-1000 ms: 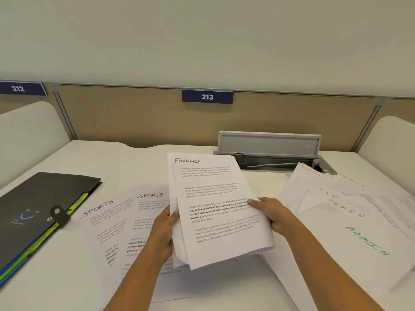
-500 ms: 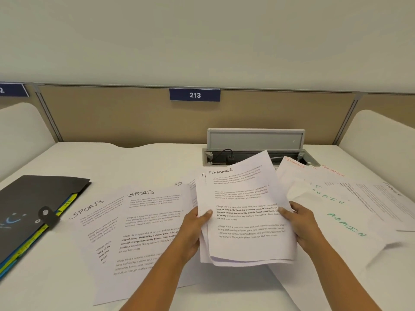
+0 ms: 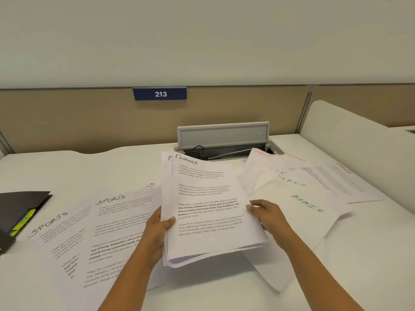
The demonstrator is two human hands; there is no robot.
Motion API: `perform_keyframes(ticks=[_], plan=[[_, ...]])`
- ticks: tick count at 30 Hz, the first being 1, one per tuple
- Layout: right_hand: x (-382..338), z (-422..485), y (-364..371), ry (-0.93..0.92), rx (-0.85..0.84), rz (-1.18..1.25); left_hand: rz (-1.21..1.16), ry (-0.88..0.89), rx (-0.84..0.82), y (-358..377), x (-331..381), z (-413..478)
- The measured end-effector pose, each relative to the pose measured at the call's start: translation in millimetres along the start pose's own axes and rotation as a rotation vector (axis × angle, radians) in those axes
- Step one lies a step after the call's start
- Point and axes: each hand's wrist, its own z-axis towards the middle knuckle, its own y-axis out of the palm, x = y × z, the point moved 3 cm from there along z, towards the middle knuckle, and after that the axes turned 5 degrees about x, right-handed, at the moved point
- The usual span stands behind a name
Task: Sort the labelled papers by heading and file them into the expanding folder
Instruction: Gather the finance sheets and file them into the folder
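Note:
A small stack of white sheets headed FINANCE (image 3: 208,198) is held just above the desk between both hands. My left hand (image 3: 159,227) grips its left edge, thumb on top. My right hand (image 3: 267,214) pinches its right edge. Sheets headed SPORTS (image 3: 96,232) lie spread on the desk to the left. Sheets headed ADMIN (image 3: 307,203) and more FINANCE sheets (image 3: 336,178) lie overlapped to the right. The black expanding folder (image 3: 20,207), with yellow and blue dividers showing, sits at the far left edge, partly out of view.
An open grey cable hatch (image 3: 222,135) with wires stands behind the papers. A beige partition with a blue sign 213 (image 3: 160,94) backs the white desk (image 3: 224,292). A white curved divider (image 3: 359,153) rises at the right.
The FINANCE stack has shifted right and lower, from over the SPORTS sheets to the desk's middle. The view has swung right, pushing the folder toward the left edge.

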Motion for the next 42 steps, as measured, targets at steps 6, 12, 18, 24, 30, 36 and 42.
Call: perform_keyframes(ticks=[6,12,18,24,30,36,42], plan=[[22.4,5.6,-13.9,-0.167,0.104,-0.861,-0.012,0.028,0.058,-16.5,11.1,0.3],[50.4,0.1,5.4,-0.176,-0.147,-1.09,0.0,0.011,0.058,-16.0,9.6,1.2],[48.2,-2.2,13.8,-0.302,-0.26,-1.085,0.024,0.019,0.031,1.4,6.1,6.5],[36.9,9.0,-14.8,-0.395,-0.154,-0.7,0.027,0.024,-0.007,25.6,3.4,10.5],[44.3,59.7,-99.3,-0.214,0.368,-0.466,0.045,0.007,-0.054,58.0,-4.3,21.0],[45.1,100.0,-179.1,0.021,0.615,-0.529,0.114,-0.008,-0.122,130.8,-16.6,34.3],[58.7,130.0,-228.0,0.208,0.68,-0.684,0.167,-0.073,-0.177,194.8,-31.6,52.0]])
